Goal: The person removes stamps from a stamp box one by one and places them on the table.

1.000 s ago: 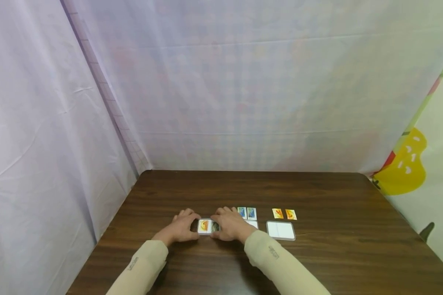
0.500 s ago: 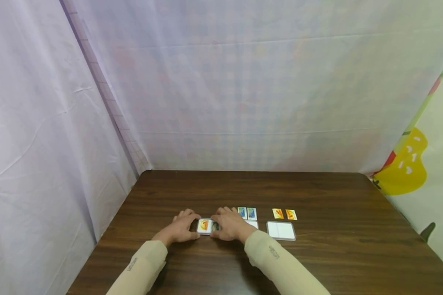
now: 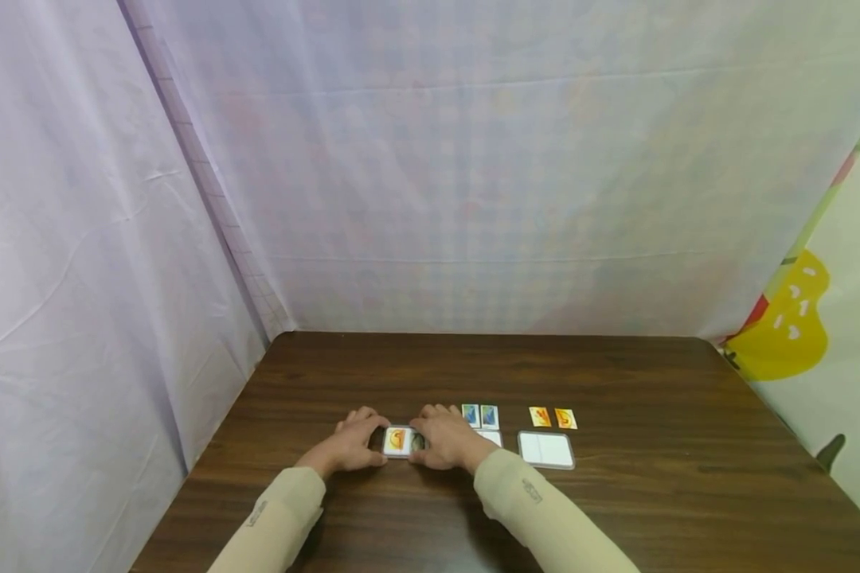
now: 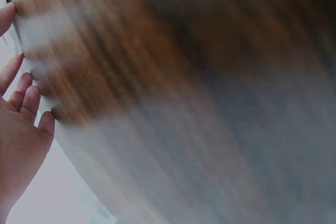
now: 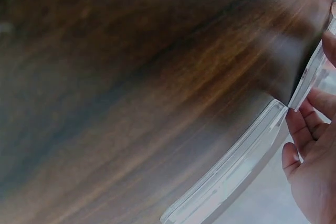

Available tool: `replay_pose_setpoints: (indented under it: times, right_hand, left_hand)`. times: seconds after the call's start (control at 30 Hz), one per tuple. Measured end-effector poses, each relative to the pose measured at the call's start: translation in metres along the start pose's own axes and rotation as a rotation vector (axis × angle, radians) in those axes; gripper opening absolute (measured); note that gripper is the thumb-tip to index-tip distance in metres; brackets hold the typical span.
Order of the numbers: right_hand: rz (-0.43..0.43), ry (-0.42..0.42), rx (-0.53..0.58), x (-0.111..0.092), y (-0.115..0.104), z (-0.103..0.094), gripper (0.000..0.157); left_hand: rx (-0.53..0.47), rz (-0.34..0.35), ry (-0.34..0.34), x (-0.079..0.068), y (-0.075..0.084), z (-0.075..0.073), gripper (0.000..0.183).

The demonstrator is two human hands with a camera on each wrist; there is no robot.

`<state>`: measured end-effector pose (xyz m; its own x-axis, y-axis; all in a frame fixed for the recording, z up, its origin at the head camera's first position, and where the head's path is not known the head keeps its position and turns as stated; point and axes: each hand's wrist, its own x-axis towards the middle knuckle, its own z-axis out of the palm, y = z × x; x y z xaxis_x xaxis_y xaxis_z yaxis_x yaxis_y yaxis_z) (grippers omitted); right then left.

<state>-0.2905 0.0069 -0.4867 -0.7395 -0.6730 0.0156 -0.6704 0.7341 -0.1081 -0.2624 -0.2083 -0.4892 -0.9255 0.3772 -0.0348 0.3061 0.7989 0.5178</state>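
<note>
Between my two hands, flat on the table, lies a small clear plastic card case (image 3: 397, 440) showing an orange picture and, to its right, a darker one. My left hand (image 3: 351, 443) grips its left end with thumb and index finger at the corners. At the right end my right hand (image 3: 444, 438) holds it the same way, partly covering the dark picture. In the right wrist view, thumb and fingers of that hand (image 5: 315, 161) meet the clear edge of the case (image 5: 310, 74). The left wrist view catches the left fingers (image 4: 31, 98) at the frame's edge.
A second white case (image 3: 490, 436) is partly hidden behind my right hand, below two blue picture cards (image 3: 489, 416). Farther right lies a third case (image 3: 546, 449) with a blank white face. Two orange picture cards (image 3: 564, 418) lie beyond it on the brown table (image 3: 652, 477).
</note>
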Motion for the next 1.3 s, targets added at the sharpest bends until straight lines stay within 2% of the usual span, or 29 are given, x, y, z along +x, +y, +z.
replay_pose_setpoints:
  times: [0.37, 0.93, 1.3]
  right_hand:
    - [0.021, -0.004, 0.043, 0.0, 0.001, 0.003, 0.057]
    - [0.039, -0.02, 0.074, -0.001, 0.0, 0.0, 0.057]
    - [0.041, -0.002, 0.129, -0.003, 0.007, -0.01, 0.055]
  left_hand:
    - [-0.018, -0.021, 0.001, 0.003, 0.001, 0.001, 0.053]
    - [-0.003, 0.001, 0.006, 0.002, -0.001, 0.001, 0.055]
    - [-0.003, -0.001, 0.009, 0.001, -0.002, 0.001, 0.053]
